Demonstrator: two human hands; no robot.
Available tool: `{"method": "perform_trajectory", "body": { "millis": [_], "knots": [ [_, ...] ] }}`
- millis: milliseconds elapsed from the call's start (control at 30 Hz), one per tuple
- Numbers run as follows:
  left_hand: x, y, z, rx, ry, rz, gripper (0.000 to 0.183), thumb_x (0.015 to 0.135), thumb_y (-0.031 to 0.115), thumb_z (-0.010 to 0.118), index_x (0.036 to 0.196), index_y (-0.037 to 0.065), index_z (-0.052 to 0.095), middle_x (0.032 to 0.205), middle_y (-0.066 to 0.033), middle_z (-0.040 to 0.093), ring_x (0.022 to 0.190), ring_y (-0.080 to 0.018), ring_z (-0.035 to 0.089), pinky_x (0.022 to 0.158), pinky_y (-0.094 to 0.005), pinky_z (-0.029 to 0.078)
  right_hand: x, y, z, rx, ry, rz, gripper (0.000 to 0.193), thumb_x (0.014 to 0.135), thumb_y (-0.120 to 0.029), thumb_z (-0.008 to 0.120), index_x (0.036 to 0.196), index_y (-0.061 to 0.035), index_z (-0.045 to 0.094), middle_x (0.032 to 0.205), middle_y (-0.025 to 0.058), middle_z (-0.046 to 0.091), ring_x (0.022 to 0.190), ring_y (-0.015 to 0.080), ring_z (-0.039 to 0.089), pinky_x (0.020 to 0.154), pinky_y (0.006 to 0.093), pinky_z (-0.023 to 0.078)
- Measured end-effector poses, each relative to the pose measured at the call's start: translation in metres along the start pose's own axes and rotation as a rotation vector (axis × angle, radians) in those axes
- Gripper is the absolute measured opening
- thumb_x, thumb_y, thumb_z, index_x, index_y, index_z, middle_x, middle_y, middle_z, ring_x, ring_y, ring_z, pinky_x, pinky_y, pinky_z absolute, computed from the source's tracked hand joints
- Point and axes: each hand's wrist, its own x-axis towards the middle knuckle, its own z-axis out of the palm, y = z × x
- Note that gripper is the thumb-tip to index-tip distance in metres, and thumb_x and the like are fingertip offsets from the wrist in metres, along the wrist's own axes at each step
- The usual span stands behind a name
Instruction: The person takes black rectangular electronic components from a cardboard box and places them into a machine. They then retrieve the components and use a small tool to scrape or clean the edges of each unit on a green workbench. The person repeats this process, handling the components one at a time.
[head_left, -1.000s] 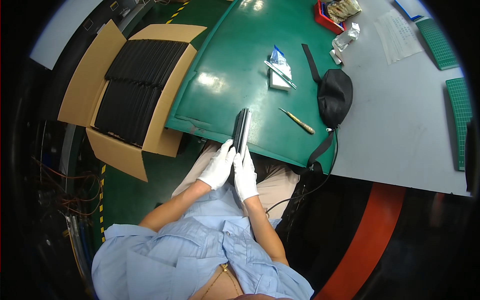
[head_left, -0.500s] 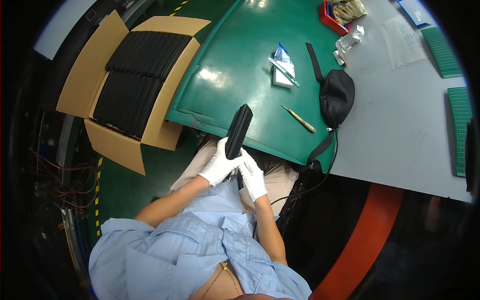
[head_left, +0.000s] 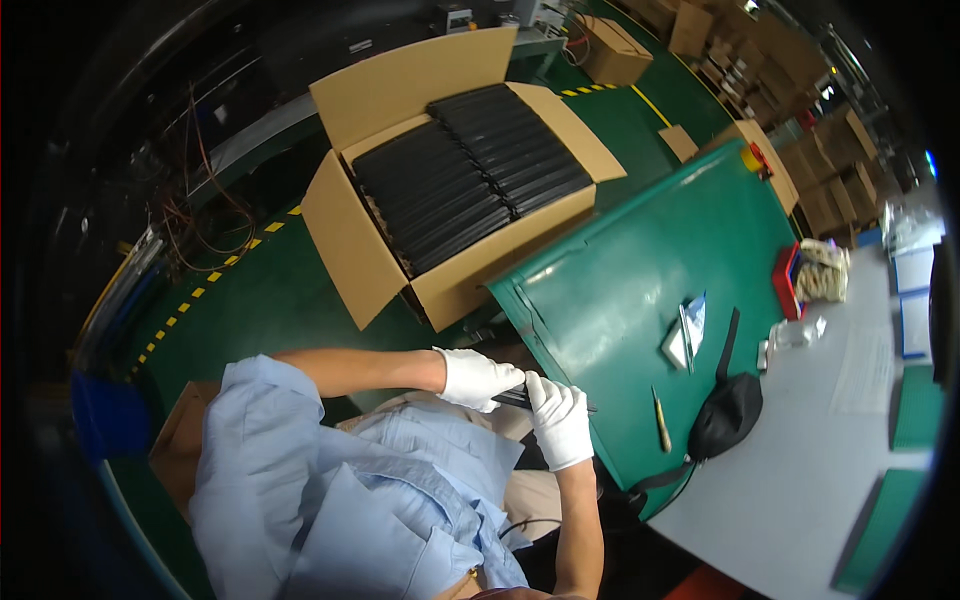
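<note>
Both my hands wear white gloves and hold one long black part, ribbed in the earlier view, in front of my lap. My left hand is closed on its left end. The fingers of my right hand wrap over it farther right, and a thin tip shows past them. Much of the part is hidden by the gloves. Ahead on the left stands an open cardboard box, packed with two rows of similar black parts.
On the green table lie a thin-handled tool, a white block with a pen-like stick on it, and a black pouch with straps. A red bin stands farther back. A grey table adjoins at right.
My view has swung left toward the box. The black part has turned from pointing away from me to lying crosswise, and my right hand now covers more of it.
</note>
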Motion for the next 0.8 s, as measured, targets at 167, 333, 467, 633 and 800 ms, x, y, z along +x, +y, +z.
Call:
{"method": "perform_trajectory", "body": {
  "millis": [167, 333, 467, 633, 800],
  "knots": [
    [-0.017, -0.028, -0.032, 0.272, 0.556, -0.007, 0.045, 0.082, 0.032, 0.078, 0.104, 0.0, 0.056, 0.089, -0.0166, 0.066, 0.081, -0.035, 0.067, 0.074, -0.0452, 0.054, 0.081, 0.015, 0.0, -0.092, 0.025, -0.093, 0.046, 0.089, -0.013, 0.058, 0.133, -0.0038, 0.052, 0.108, 0.0071, 0.063, 0.099, 0.0225, 0.062, 0.088, 0.0419, 0.047],
    [-0.026, -0.077, -0.073, 0.404, 0.697, -0.098, 0.041, 0.087, 0.035, 0.071, 0.101, 0.002, 0.052, 0.087, -0.0131, 0.062, 0.08, -0.0318, 0.066, 0.068, -0.0432, 0.053, 0.165, 0.025, -0.003, 0.129, 0.106, -0.078, 0.064, 0.081, -0.016, 0.072, 0.139, -0.0026, 0.048, 0.122, 0.0115, 0.062, 0.114, 0.0267, 0.06, 0.097, 0.0441, 0.045],
    [-0.056, -0.16, -0.132, 0.509, 0.866, -0.46, 0.039, 0.09, 0.038, 0.069, 0.103, 0.004, 0.055, 0.088, -0.0133, 0.062, 0.081, -0.0329, 0.066, 0.07, -0.0459, 0.053, 0.204, 0.009, -0.04, 0.2, 0.202, -0.014, 0.081, 0.073, -0.017, 0.082, 0.145, -0.0076, 0.047, 0.138, 0.0096, 0.057, 0.127, 0.0288, 0.055, 0.106, 0.0455, 0.04],
    [-0.101, -0.312, -0.193, 0.464, 0.984, -1.003, 0.039, 0.092, 0.038, 0.069, 0.109, 0.004, 0.059, 0.103, -0.0187, 0.069, 0.096, -0.0354, 0.069, 0.081, -0.0478, 0.055, 0.185, 0.003, -0.025, 0.275, 0.13, 0.063, 0.076, 0.078, -0.018, 0.081, 0.145, -0.0071, 0.047, 0.138, 0.011, 0.058, 0.122, 0.0302, 0.058, 0.104, 0.0454, 0.041],
    [-0.108, -0.395, -0.203, 0.484, 0.966, -1.117, 0.036, 0.091, 0.032, 0.073, 0.109, 0.004, 0.061, 0.108, -0.0182, 0.069, 0.105, -0.0366, 0.067, 0.089, -0.0485, 0.054, 0.148, 0.002, -0.01, 0.169, -0.016, 0.022, 0.067, 0.085, -0.023, 0.076, 0.144, -0.0069, 0.048, 0.133, 0.0103, 0.061, 0.118, 0.0257, 0.06, 0.098, 0.0442, 0.045]
  ]
}}
